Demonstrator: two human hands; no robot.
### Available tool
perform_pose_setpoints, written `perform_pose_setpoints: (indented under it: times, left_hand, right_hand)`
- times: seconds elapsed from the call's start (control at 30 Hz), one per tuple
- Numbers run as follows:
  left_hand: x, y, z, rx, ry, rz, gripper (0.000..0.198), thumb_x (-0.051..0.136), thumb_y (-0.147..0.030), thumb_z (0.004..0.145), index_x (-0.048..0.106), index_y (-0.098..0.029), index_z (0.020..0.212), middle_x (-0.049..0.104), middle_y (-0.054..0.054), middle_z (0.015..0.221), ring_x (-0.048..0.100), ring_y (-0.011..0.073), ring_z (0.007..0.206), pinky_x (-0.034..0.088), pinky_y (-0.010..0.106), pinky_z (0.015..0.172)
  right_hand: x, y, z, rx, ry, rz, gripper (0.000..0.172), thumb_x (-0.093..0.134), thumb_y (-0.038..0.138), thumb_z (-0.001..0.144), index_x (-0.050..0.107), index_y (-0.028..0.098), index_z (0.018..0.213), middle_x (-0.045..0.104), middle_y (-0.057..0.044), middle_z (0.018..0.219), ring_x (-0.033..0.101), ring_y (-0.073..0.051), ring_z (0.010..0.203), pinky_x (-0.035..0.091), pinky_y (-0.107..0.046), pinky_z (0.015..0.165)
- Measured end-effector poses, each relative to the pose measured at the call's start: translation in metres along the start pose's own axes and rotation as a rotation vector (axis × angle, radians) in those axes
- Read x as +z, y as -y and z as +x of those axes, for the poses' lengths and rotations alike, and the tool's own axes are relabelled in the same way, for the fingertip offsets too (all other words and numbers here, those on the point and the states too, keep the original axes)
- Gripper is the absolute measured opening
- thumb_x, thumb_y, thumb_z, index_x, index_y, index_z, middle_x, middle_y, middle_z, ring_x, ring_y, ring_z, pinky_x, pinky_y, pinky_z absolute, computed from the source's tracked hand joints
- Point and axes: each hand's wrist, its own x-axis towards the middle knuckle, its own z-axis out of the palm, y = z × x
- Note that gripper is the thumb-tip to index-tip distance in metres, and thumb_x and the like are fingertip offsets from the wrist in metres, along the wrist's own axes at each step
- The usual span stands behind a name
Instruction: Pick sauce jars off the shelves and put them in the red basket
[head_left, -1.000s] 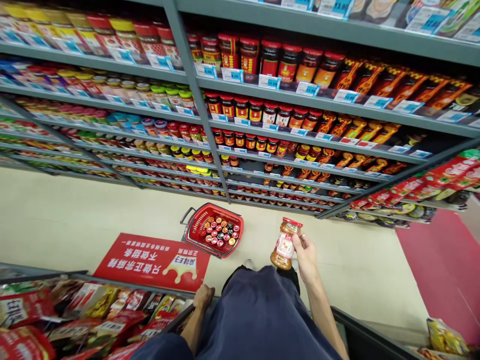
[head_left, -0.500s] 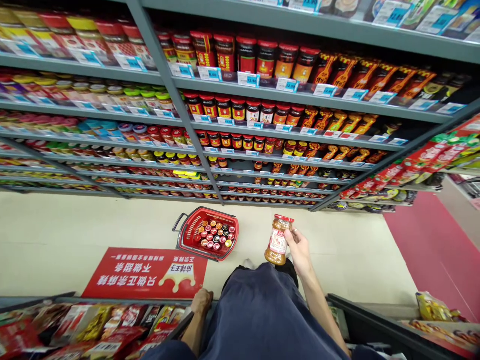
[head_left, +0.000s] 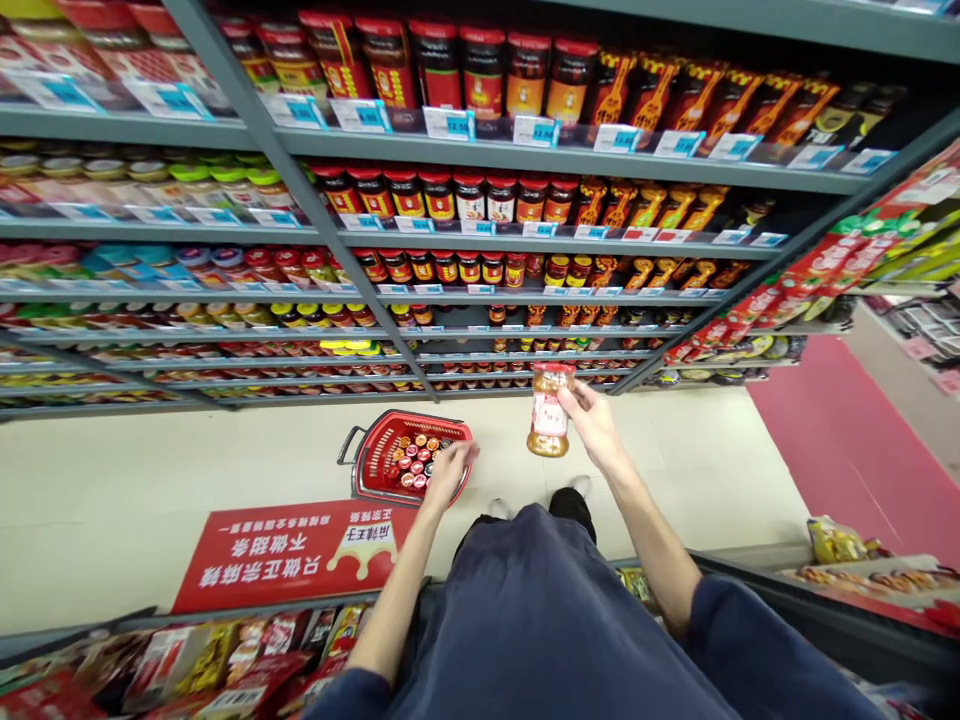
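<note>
From my desk at the far end of the link, the head camera looks down on a person standing in a shop aisle, with their dark blue clothing (head_left: 547, 620) filling the bottom of the view.

The right hand (head_left: 592, 425) is gripping a glass jar (head_left: 550, 412) with a red lid, its fingers (head_left: 577, 398) closed around the upper part just below the lid. The jar is held out in front of the body, well above the floor and nearly upright, with its paper label (head_left: 550, 418) facing the camera. (My guess is that a grip that high leaves the label uncovered and easy to read.)

The left hand (head_left: 448, 475) reaches down over the near rim of a red plastic basket (head_left: 365, 465) on the floor, fingers open and spread. I can't tell from here whether they touch the small jars (head_left: 412, 465) inside. Those jars stand lids up, packed close, which probably helps stop them tipping. The basket sits just in front of the person's feet, within easy reach of that hand, and beside a red floor sign (head_left: 292, 555).

Ahead, grey shelves (head_left: 525, 150) hold rows of jars above blue price tags (head_left: 450, 123). Red packets (head_left: 232, 650) fill a low shelf at lower left, and a pink mat (head_left: 840, 450) lies on the floor to the right.
</note>
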Motion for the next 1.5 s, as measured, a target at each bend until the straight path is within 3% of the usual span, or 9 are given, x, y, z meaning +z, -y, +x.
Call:
perform_pose_setpoints:
  times: [0.07, 0.17, 0.23, 0.3, 0.47, 0.73, 0.93, 1.1, 1.5]
  left_hand:
    - [0.02, -0.038, 0.02, 0.062, 0.067, -0.052, 0.05, 0.06, -0.059, 0.094, 0.076, -0.014, 0.11, 0.078, 0.014, 0.111, 0.073, 0.0265, 0.106, 0.055, 0.042, 0.101]
    - [0.049, -0.091, 0.028, 0.141, 0.201, -0.176, 0.055, 0.062, -0.061, 0.092, 0.075, -0.014, 0.117, 0.077, 0.015, 0.119, 0.072, 0.0289, 0.11, 0.057, 0.042, 0.098]
    - [0.066, -0.112, 0.022, 0.123, 0.28, -0.234, 0.059, 0.065, -0.064, 0.09, 0.074, -0.014, 0.12, 0.076, 0.015, 0.121, 0.072, 0.0299, 0.109, 0.059, 0.042, 0.095]
    - [0.08, -0.117, 0.014, 0.071, 0.336, -0.267, 0.063, 0.067, -0.067, 0.088, 0.072, -0.015, 0.124, 0.075, 0.014, 0.124, 0.072, 0.0299, 0.111, 0.059, 0.041, 0.095]
    - [0.095, -0.089, 0.0, -0.048, 0.382, -0.375, 0.068, 0.066, -0.068, 0.088, 0.071, -0.011, 0.125, 0.075, 0.017, 0.124, 0.07, 0.0309, 0.115, 0.057, 0.041, 0.098]
    - [0.096, -0.037, -0.019, -0.108, 0.434, -0.229, 0.069, 0.07, -0.071, 0.082, 0.076, -0.01, 0.113, 0.079, 0.015, 0.113, 0.072, 0.0303, 0.106, 0.054, 0.038, 0.097]
    - [0.102, -0.014, -0.027, -0.18, 0.433, -0.234, 0.065, 0.067, -0.068, 0.086, 0.075, -0.011, 0.116, 0.079, 0.013, 0.109, 0.073, 0.0291, 0.103, 0.054, 0.036, 0.092]
    - [0.106, -0.007, -0.027, -0.207, 0.423, -0.222, 0.064, 0.065, -0.067, 0.089, 0.075, -0.011, 0.118, 0.079, 0.012, 0.105, 0.073, 0.0253, 0.097, 0.053, 0.031, 0.086]
    - [0.114, -0.018, -0.021, -0.24, 0.491, -0.242, 0.063, 0.067, -0.065, 0.089, 0.074, -0.012, 0.123, 0.079, 0.014, 0.112, 0.073, 0.0266, 0.105, 0.051, 0.037, 0.102]
  right_hand:
    - [0.003, 0.012, 0.011, -0.039, 0.021, 0.009, 0.049, 0.081, 0.054, 0.08, 0.074, 0.022, 0.115, 0.078, -0.006, 0.118, 0.071, -0.024, 0.109, 0.057, -0.037, 0.099]
    - [0.006, 0.024, 0.02, -0.069, 0.024, 0.03, 0.045, 0.08, 0.054, 0.082, 0.074, 0.022, 0.113, 0.078, -0.005, 0.117, 0.071, -0.024, 0.109, 0.056, -0.037, 0.1]
    - [0.005, 0.028, 0.021, -0.075, 0.02, 0.037, 0.045, 0.079, 0.054, 0.082, 0.074, 0.022, 0.113, 0.078, -0.004, 0.116, 0.07, -0.024, 0.109, 0.056, -0.037, 0.1]
    - [0.004, 0.027, 0.021, -0.065, 0.02, 0.046, 0.046, 0.079, 0.055, 0.082, 0.074, 0.022, 0.113, 0.077, -0.005, 0.116, 0.07, -0.025, 0.11, 0.056, -0.038, 0.1]
    - [-0.004, 0.01, 0.01, -0.023, 0.041, 0.049, 0.047, 0.074, 0.056, 0.086, 0.073, 0.021, 0.117, 0.077, -0.005, 0.117, 0.071, -0.024, 0.107, 0.056, -0.037, 0.099]
    - [-0.014, -0.045, -0.033, 0.117, 0.014, 0.069, 0.046, 0.079, 0.054, 0.083, 0.074, 0.023, 0.116, 0.078, -0.006, 0.117, 0.072, -0.023, 0.106, 0.054, -0.038, 0.103]
    - [-0.019, -0.06, -0.049, 0.187, -0.034, 0.043, 0.043, 0.074, 0.054, 0.088, 0.073, 0.024, 0.119, 0.077, -0.006, 0.118, 0.071, -0.022, 0.108, 0.053, -0.034, 0.102]
    - [-0.026, -0.063, -0.048, 0.219, -0.018, 0.031, 0.042, 0.073, 0.054, 0.088, 0.073, 0.025, 0.118, 0.077, -0.005, 0.116, 0.07, -0.023, 0.108, 0.053, -0.037, 0.102]
    - [-0.039, -0.064, -0.048, 0.217, -0.058, 0.068, 0.048, 0.079, 0.05, 0.083, 0.072, 0.022, 0.121, 0.078, -0.005, 0.113, 0.072, -0.021, 0.101, 0.054, -0.034, 0.098]
